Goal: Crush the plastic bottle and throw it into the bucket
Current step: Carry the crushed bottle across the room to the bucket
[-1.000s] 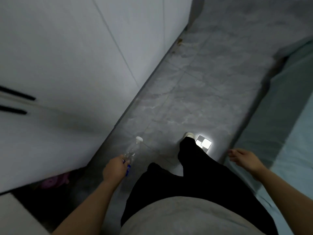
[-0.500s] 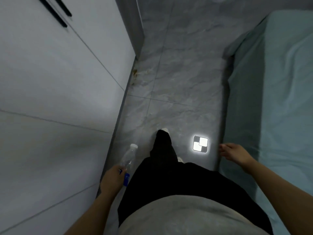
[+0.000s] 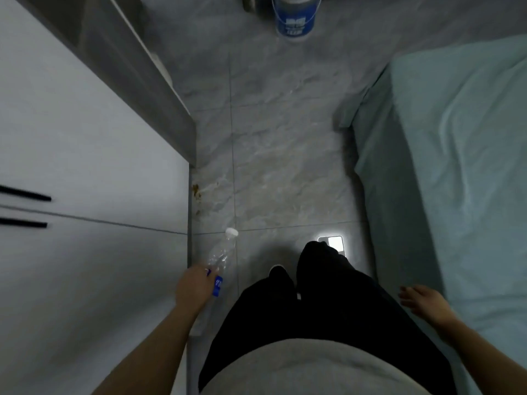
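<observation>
1. Down a narrow strip of grey marbled floor (image 3: pixel 285 166), seen from a head-worn camera looking forward and down, a person stands with both bare arms in view.
2. One clear plastic bottle (image 3: pixel 221 256) is in the left hand (image 3: pixel 192 289). The fingers are wrapped around its lower body near the blue label, and the white cap points forward and away from the body. It seems to be carried low at the side, simply for the walk.
3. The bottle looks slightly rumpled, but blur makes it hard to tell whether it is already crushed.
4. The right hand (image 3: pixel 422 302) holds nothing. Its fingers are loosely spread, and it hangs beside the edge of the bed, probably for balance.
5. One bucket (image 3: pixel 295 19), white with a blue label and a thin wire handle, stands on the floor at the far end of the strip, well apart from the bottle and cut off by the top edge of the view. It appears to be the place where the bottle will go.
6. On the left runs a white cabinet (image 3: pixel 85 166) with two dark bar handles. On the right lies one bed (image 3: pixel 456 166) covered in a pale green sheet.
7. One small glowing square light (image 3: pixel 335 243) sits on the floor, just ahead of the person's dark trouser legs.
8. Judging by the gap to the bucket, the throw is not yet due.
</observation>
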The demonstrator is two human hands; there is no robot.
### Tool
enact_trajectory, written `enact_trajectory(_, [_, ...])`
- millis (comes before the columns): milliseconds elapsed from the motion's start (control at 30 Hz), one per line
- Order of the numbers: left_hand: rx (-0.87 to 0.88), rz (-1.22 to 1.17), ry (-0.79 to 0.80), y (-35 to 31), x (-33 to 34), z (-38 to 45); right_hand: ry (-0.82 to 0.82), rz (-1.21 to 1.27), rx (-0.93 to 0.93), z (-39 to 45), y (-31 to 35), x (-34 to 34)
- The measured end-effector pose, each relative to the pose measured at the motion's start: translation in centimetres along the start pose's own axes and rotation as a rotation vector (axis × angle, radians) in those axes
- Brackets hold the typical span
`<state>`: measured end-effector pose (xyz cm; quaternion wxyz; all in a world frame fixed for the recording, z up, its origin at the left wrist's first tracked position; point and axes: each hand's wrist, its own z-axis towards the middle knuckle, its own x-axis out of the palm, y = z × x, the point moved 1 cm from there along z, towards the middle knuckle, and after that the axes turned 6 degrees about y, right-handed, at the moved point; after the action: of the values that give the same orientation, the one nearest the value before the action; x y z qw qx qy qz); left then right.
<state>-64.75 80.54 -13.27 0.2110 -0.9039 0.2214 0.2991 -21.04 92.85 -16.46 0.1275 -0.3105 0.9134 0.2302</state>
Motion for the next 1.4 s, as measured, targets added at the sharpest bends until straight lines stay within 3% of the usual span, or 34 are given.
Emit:
enact_trajectory(200, [0.075, 0.078, -0.006, -8.6, -6.4, 9.3, 0.005, 0.075, 0.040, 5.4, 8.1, -2.0])
enact_trajectory(467, [-0.042, 0.028, -0.010, -16.3, -11.9, 17.3, 0.005, 0.061, -0.149, 14.7, 28.2, -7.7])
enact_trajectory(667, [-0.126, 0.044, 0.033, -21.1, -16.5, 23.3, 0.024, 0.067, -0.185, 19.8, 40.7, -10.1])
enact_trajectory(1133, [0.020, 0.048, 0.030, -43.3, -33.7, 44.8, -0.049, 0.182, 0.044, 28.0, 56.8, -14.7])
enact_trajectory(1400, [0.050, 0.019, -0.031, -57.6, -38.9, 54.9, -0.040, 0.192, 0.094, 36.0, 67.2, -21.9])
